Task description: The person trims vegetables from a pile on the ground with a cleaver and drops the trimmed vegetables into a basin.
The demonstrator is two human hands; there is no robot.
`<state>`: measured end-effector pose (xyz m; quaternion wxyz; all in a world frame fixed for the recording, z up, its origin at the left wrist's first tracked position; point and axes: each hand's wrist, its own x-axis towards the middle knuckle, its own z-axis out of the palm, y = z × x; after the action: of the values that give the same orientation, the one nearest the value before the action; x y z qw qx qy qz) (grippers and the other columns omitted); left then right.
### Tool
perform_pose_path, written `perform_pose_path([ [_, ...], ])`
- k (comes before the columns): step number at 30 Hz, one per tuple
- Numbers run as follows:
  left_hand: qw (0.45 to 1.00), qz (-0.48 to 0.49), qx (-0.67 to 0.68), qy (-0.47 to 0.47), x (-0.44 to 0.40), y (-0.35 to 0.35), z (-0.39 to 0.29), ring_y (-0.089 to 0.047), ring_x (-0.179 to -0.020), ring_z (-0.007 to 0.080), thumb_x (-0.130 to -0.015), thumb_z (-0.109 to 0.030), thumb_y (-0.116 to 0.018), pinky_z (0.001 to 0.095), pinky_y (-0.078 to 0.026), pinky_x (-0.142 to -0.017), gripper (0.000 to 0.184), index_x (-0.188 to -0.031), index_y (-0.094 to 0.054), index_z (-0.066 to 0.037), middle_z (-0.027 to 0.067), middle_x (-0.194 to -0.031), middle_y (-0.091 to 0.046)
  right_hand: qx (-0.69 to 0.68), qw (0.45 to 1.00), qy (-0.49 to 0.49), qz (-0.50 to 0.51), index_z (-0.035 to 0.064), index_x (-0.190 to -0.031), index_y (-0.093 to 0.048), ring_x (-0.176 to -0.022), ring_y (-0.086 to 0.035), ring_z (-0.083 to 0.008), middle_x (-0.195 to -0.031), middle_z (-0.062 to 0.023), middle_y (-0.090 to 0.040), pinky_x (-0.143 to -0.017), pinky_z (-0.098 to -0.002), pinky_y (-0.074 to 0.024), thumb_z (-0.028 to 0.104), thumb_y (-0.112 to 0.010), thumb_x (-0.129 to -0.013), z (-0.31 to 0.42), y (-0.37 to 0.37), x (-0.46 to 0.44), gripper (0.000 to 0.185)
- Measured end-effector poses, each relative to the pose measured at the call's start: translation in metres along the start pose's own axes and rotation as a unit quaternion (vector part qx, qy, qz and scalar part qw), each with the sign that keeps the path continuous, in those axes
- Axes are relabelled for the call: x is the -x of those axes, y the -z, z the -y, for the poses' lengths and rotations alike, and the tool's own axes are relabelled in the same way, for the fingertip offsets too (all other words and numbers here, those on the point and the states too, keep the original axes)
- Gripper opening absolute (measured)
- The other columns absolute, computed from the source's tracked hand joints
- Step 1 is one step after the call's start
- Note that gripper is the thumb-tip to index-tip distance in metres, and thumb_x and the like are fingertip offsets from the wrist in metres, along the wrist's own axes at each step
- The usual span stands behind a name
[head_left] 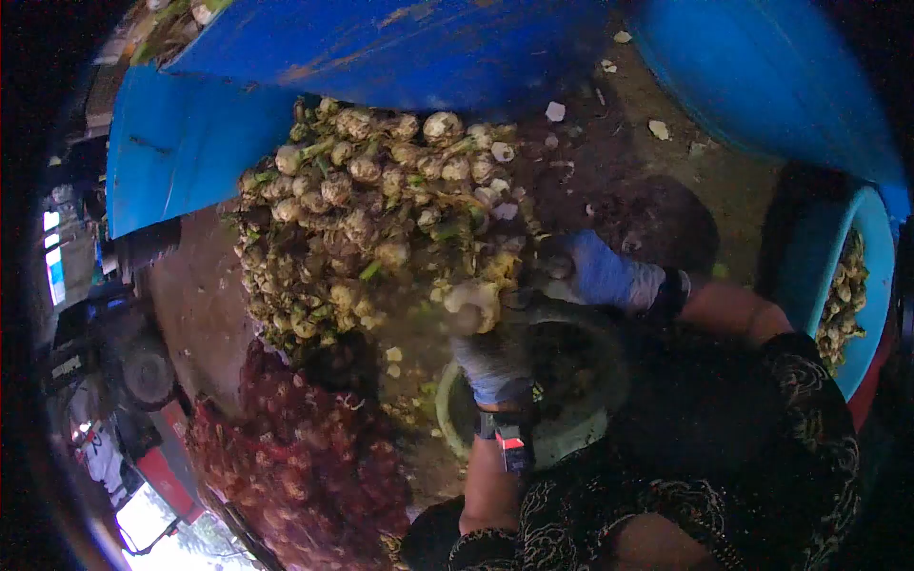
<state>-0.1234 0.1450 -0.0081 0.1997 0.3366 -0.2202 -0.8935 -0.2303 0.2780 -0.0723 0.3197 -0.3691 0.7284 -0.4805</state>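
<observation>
My left hand (490, 369), in a grey-white glove with a dark band and a watch at the wrist, is closed around a pale, knobbly bulb (479, 303) beside the heap. To the right, my right hand (605, 271) wears a blue and white glove; its fingers are curled, dark and blurred at the tips, so what they grip cannot be made out. A large heap of dirty pale bulbs (362, 205), some with green stalks, lies just beyond both hands. Below them, a pale green tub (449, 419) stands close to my body, its dark contents unclear.
A red mesh sack (295, 466) full of bulbs lies at lower left. Blue panels (195, 143) border the heap. A light blue tub (881, 276) with bulbs or peelings stands at right, below a big blue container (771, 76). Pale scraps (555, 111) dot the floor.
</observation>
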Motion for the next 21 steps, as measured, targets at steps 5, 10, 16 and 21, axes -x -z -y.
perform_pose_path([
  [5, 0.995, 0.073, -0.052, -0.036, 0.014, 0.066, -0.022, -0.053, -0.100, 0.0263, -0.076, -0.030, -0.062, 0.0397, -0.045, -0.089, 0.046, -0.109, -0.051, 0.000, 0.0133, -0.106, -0.055, 0.060, 0.994, -0.058, 0.075, 0.0053, -0.081, -0.062, -0.068, -0.058, -0.0297, -0.072, -0.0164, -0.058, -0.059, -0.0368, -0.0451, 0.024, -0.065, -0.069, -0.075, -0.032, 0.010, 0.022],
  [10, 0.727, 0.131, -0.670, -0.072, 0.002, 0.058, -0.074, -0.055, -0.100, 0.0242, -0.077, -0.001, -0.059, 0.0365, -0.045, -0.089, 0.043, -0.118, -0.048, -0.001, 0.0108, -0.114, -0.054, 0.057, 0.984, -0.125, 0.112, 0.0001, -0.086, -0.060, -0.073, -0.058, -0.0352, -0.075, -0.0221, -0.058, -0.060, -0.0405, -0.0451, 0.030, -0.067, -0.067, -0.046, -0.008, 0.013, 0.036],
  [16, 0.277, 0.112, -0.907, -0.295, -0.129, 0.083, -0.107, -0.058, -0.080, 0.0296, -0.073, -0.020, -0.063, 0.0363, -0.051, -0.063, 0.052, -0.123, -0.047, -0.018, 0.0173, -0.110, -0.052, 0.069, 0.992, -0.089, 0.048, 0.0030, -0.080, -0.060, -0.069, -0.059, -0.0318, -0.071, -0.0164, -0.059, -0.062, -0.0423, -0.0457, 0.034, -0.063, -0.071, -0.043, -0.007, 0.004, 0.032],
  [21, 0.110, 0.137, -0.972, -0.155, -0.137, 0.055, -0.107, -0.056, -0.089, 0.0312, -0.071, -0.021, -0.060, 0.0381, -0.051, -0.062, 0.052, -0.122, -0.048, -0.025, 0.0188, -0.120, -0.045, 0.078, 0.992, -0.103, -0.001, 0.0035, -0.081, -0.060, -0.065, -0.058, -0.0319, -0.067, -0.0162, -0.058, -0.061, -0.0402, -0.0462, 0.033, -0.064, -0.073, -0.065, -0.011, 0.012, 0.031],
])
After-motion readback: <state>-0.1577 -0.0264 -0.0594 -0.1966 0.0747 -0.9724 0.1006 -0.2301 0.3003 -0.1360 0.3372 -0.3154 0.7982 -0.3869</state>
